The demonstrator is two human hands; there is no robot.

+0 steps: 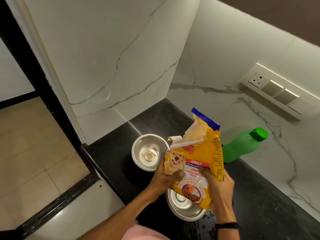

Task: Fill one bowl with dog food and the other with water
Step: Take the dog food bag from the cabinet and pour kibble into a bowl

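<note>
Green bottle (242, 146) behind yellow food bag (195, 163), gripped by both hands, left (166, 177) and right (218, 187); two steel bowls, far bowl (149, 151) and near bowl (183, 207), half hidden, on black counter (114, 153).

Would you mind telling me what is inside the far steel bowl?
The far steel bowl holds only a few crumbs at its bottom centre; the dog food bag covers its right rim.

Warm, dimmish indoor light falls from above; a thin bright streak glares on the black counter (138, 129) and the steel bowl (149, 152) shines. The bottle (242, 146) casts a green tint on the wall (225, 66). Straight edges bow near the borders, detail slightly soft
</note>
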